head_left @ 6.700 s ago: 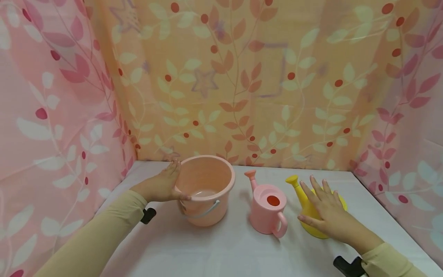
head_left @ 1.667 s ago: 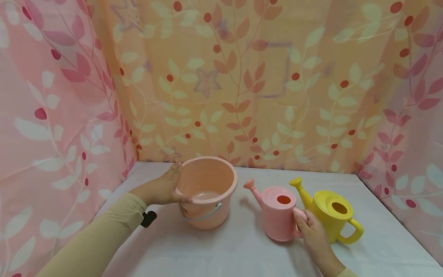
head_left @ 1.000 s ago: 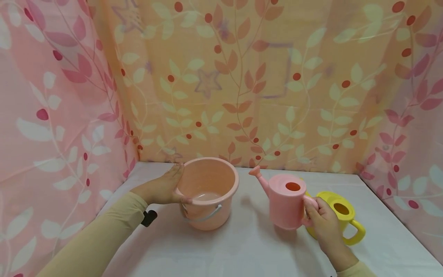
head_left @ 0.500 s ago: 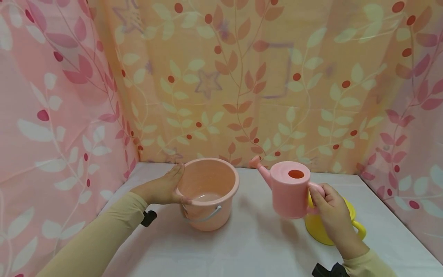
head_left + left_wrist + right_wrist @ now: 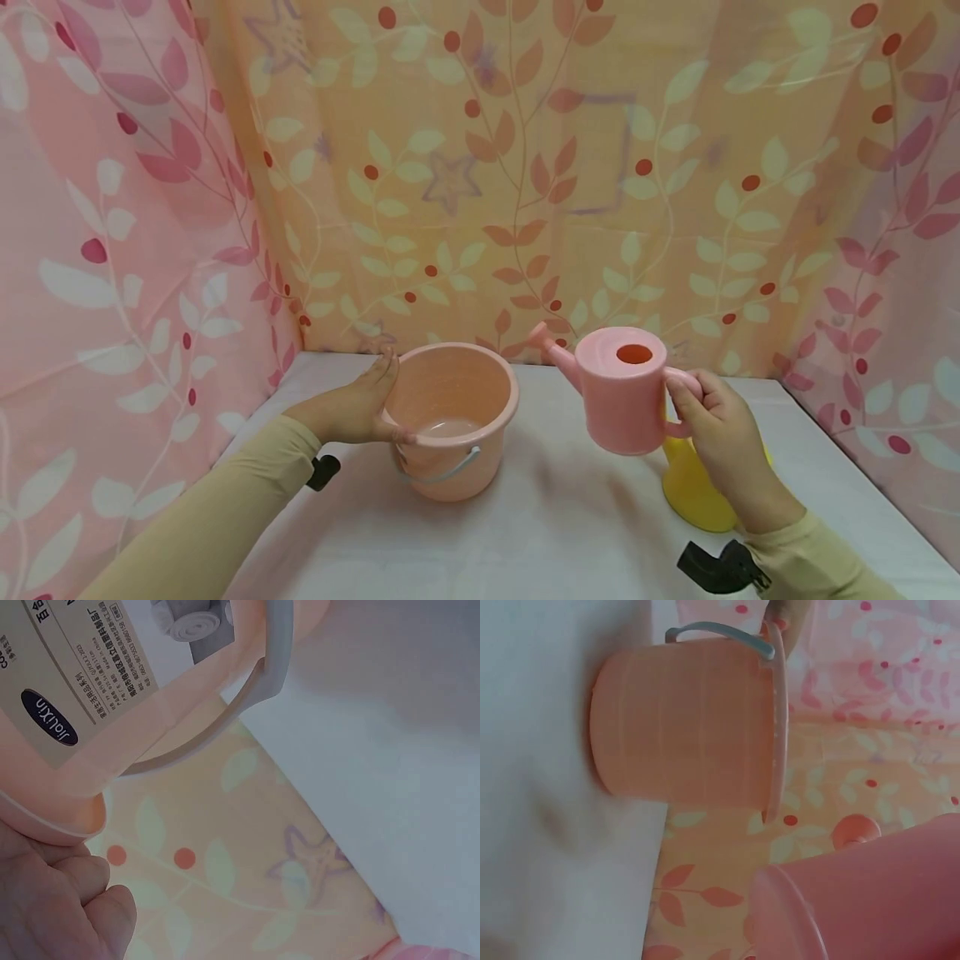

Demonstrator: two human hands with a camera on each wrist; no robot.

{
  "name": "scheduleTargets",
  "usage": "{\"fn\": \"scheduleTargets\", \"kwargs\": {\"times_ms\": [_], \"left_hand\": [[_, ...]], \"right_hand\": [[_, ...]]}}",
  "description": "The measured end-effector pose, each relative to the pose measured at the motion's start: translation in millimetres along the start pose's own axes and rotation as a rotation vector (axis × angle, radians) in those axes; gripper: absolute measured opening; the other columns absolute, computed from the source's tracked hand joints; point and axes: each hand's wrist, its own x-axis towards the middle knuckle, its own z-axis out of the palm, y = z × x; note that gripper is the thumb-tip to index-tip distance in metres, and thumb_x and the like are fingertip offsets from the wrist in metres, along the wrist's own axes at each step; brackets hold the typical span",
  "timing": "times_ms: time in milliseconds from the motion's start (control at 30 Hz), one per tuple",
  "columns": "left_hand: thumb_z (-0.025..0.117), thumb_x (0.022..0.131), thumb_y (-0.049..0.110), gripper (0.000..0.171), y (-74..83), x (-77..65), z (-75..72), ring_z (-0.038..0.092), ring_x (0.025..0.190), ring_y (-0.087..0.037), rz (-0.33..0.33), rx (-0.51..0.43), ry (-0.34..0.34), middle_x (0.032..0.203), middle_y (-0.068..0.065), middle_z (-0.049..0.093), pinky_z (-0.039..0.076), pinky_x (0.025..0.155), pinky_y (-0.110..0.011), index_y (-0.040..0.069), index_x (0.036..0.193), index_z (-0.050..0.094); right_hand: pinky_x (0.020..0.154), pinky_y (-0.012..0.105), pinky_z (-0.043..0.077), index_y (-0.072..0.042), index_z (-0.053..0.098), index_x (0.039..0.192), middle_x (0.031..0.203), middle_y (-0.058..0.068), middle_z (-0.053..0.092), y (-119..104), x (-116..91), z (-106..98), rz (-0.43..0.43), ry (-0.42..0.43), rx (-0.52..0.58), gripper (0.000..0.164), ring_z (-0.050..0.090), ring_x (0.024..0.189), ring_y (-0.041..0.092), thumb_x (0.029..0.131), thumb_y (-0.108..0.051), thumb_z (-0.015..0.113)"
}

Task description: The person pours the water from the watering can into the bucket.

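Note:
A peach bucket [image 5: 461, 471] stands upright on the white table. My left hand [image 5: 348, 408] holds its left rim, the thumb over the front edge and the fingers along the far side. The left wrist view shows a printed label [image 5: 82, 682] on the bucket. With its fingers curled round the handle, my right hand [image 5: 723, 437] holds a pink watering can [image 5: 622, 404] above the table, spout toward the bucket. The spout's rose [image 5: 538, 335] is right of the bucket's rim. Behind the right hand, a yellow watering can [image 5: 697, 492] is partly hidden.
The bucket's grey handle [image 5: 453, 468] hangs down at its front. Leaf-patterned cloth [image 5: 450, 208] walls the table at the back and both sides. White table surface [image 5: 480, 550] shows in front of the bucket and between it and the yellow can.
My right hand went from over the yellow watering can to the pink one, gripped its handle and lifted it off the table. My left hand stays on the bucket.

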Motion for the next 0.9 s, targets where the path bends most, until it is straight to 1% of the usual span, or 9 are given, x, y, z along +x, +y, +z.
{"fn": "scheduleTargets", "kwargs": {"times_ms": [133, 433, 600, 767, 900], "left_hand": [[0.058, 0.068, 0.072, 0.125, -0.8, 0.3, 0.9, -0.004, 0.137, -0.037, -0.002, 0.005, 0.0, 0.148, -0.026, -0.011, 0.012, 0.109, -0.049, -0.01, 0.142, -0.002], [0.059, 0.067, 0.072, 0.126, -0.6, 1.3, 0.5, -0.004, 0.137, -0.038, -0.001, 0.037, 0.021, 0.147, -0.028, -0.009, 0.013, 0.109, -0.049, -0.013, 0.141, 0.002], [0.058, 0.067, 0.073, 0.126, 0.2, 0.9, -0.4, -0.003, 0.137, -0.039, -0.012, 0.038, 0.014, 0.148, -0.028, -0.009, 0.014, 0.109, -0.05, -0.012, 0.141, 0.002], [0.057, 0.067, 0.074, 0.126, 0.0, 1.0, -0.1, 0.001, 0.137, -0.039, -0.014, 0.043, 0.009, 0.148, -0.027, -0.008, 0.014, 0.108, -0.051, -0.012, 0.141, 0.002], [0.057, 0.067, 0.074, 0.126, 0.6, 1.3, -1.3, 0.002, 0.137, -0.038, -0.012, 0.042, 0.0, 0.149, -0.026, -0.006, 0.014, 0.108, -0.051, -0.012, 0.141, 0.003]], "right_hand": [[0.059, 0.025, 0.054, -0.004, 0.049, 0.095, 0.078, 0.01, 0.042, -7.1, 4.4, -1.2, -0.025, -0.004, -0.008, 0.035, 0.044, 0.074, 0.02, 0.093, -0.039, 0.047], [0.058, 0.027, 0.054, -0.005, 0.05, 0.098, 0.08, 0.011, 0.042, -17.9, 13.3, -3.7, -0.046, -0.027, -0.006, 0.036, 0.043, 0.076, 0.022, 0.093, -0.041, 0.047], [0.058, 0.029, 0.054, -0.003, 0.049, 0.095, 0.078, 0.011, 0.041, -23.2, 16.4, -3.5, -0.055, -0.028, -0.009, 0.038, 0.042, 0.076, 0.022, 0.092, -0.041, 0.048], [0.06, 0.031, 0.054, -0.001, 0.047, 0.093, 0.081, 0.012, 0.042, -29.0, 19.1, -3.4, -0.053, -0.039, -0.04, 0.042, 0.043, 0.08, 0.023, 0.092, -0.043, 0.047], [0.06, 0.034, 0.055, -0.001, 0.049, 0.094, 0.084, 0.012, 0.045, -33.5, 22.1, -3.6, -0.073, -0.054, -0.061, 0.043, 0.046, 0.084, 0.024, 0.092, -0.044, 0.046]]}}
